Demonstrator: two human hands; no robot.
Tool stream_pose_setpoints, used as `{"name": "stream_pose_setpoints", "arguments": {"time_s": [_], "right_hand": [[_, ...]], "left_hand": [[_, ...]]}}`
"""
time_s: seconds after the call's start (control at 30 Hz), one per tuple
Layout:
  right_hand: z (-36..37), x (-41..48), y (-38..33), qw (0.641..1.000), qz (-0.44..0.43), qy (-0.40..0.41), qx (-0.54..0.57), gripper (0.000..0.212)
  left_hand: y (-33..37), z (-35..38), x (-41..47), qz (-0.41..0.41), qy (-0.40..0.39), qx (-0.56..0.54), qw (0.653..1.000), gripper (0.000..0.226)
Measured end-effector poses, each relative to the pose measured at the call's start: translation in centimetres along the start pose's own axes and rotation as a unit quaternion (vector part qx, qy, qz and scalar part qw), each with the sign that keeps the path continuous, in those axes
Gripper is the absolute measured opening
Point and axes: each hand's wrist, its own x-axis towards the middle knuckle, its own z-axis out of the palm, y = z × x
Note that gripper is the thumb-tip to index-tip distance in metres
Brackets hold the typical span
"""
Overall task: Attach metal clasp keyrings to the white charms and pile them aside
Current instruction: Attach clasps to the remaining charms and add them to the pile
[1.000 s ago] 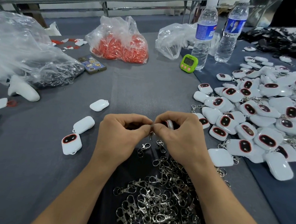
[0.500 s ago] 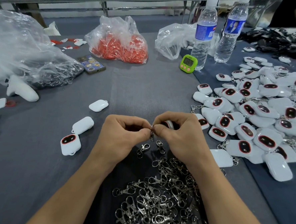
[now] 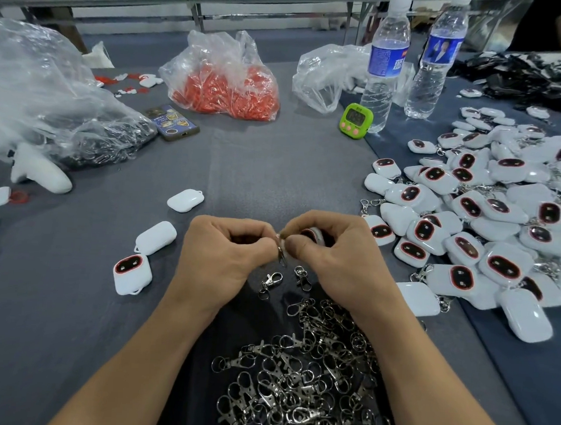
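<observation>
We looked down on a grey table [image 3: 275,172] and took the green timer [image 3: 356,120] as our mark; its digits were too blurred to read. Far left of the timer lay a big clear plastic bag [image 3: 33,98], with dark contents showing under its near edge. Right of the timer and nearer to us spread the pile of finished charms [image 3: 489,218], white with red-rimmed black windows, many with clasps showing. Straight toward us from the timer, between our forearms, sat the heap of loose clasps [image 3: 298,387].

Left of the timer and a little behind it stood a bag of red pieces [image 3: 224,84]. Just behind the timer on its right were two water bottles [image 3: 383,67]. One wore a blue label with white characters, the other a printed picture, and we could read neither. A phone [image 3: 172,123] lay left of the timer, with the print on its case illegible.

Toward us from the timer, above the heap's far edge, our hands met. The left hand [image 3: 223,258] pinched a metal clasp keyring [image 3: 281,250] between thumb and forefinger. The right hand [image 3: 338,265] curled round a white charm [image 3: 314,235], its thumb pressed against the ring. Three bare charms [image 3: 156,237] lay left of the hands, well apart from the pile.
</observation>
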Motion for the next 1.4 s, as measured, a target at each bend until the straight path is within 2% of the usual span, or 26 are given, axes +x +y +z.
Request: {"name": "stream_pose_setpoints", "arguments": {"time_s": [0.07, 0.13, 0.2, 0.27, 0.37, 0.57, 0.8, 0.97, 1.2, 1.4], "right_hand": [[0.2, 0.1, 0.4, 0.997, 0.045, 0.057, -0.003, 0.014], [0.2, 0.2, 0.9, 0.994, 0.068, 0.087, -0.005, 0.017], [0.1, 0.2, 1.0, 0.992, 0.070, 0.100, -0.014, 0.011], [0.2, 0.2, 0.9, 0.993, 0.063, 0.097, -0.013, 0.012], [0.3, 0.2, 0.9, 0.995, 0.051, 0.077, -0.047, 0.022], [0.3, 0.1, 0.7, 0.990, 0.035, 0.037, -0.130, 0.024], [0.2, 0.0, 0.5, 0.989, 0.027, 0.020, -0.144, 0.021], [0.0, 0.1, 0.3, 0.987, 0.020, 0.002, -0.158, 0.022], [-0.1, 0.0, 0.3, 0.995, 0.047, -0.005, -0.087, 0.021], [-0.7, 0.3, 0.0, 0.984, 0.133, 0.027, 0.119, 0.025]], "left_hand": [[-0.2, -0.3, 0.0, 0.020, 0.112, 0.075, 0.991, 0.013], [-0.3, -0.8, -0.1, 0.069, 0.180, 0.241, 0.951, 0.009], [-0.5, -0.8, -0.2, 0.096, 0.147, 0.376, 0.910, 0.008], [-0.6, -0.3, -0.3, 0.104, 0.067, 0.431, 0.894, 0.007], [-0.6, 0.0, -0.2, 0.124, -0.011, 0.413, 0.902, 0.002], [-0.9, -0.4, 0.0, 0.124, -0.044, 0.326, 0.936, 0.013], [-1.2, -0.4, 0.1, 0.137, -0.044, 0.334, 0.932, 0.013], [-1.2, -0.1, -0.2, 0.165, -0.025, 0.371, 0.913, 0.006], [-0.9, 0.3, -0.6, 0.156, 0.021, 0.386, 0.909, 0.003], [-0.9, -0.1, 0.1, 0.113, 0.026, 0.191, 0.975, 0.028]]}}
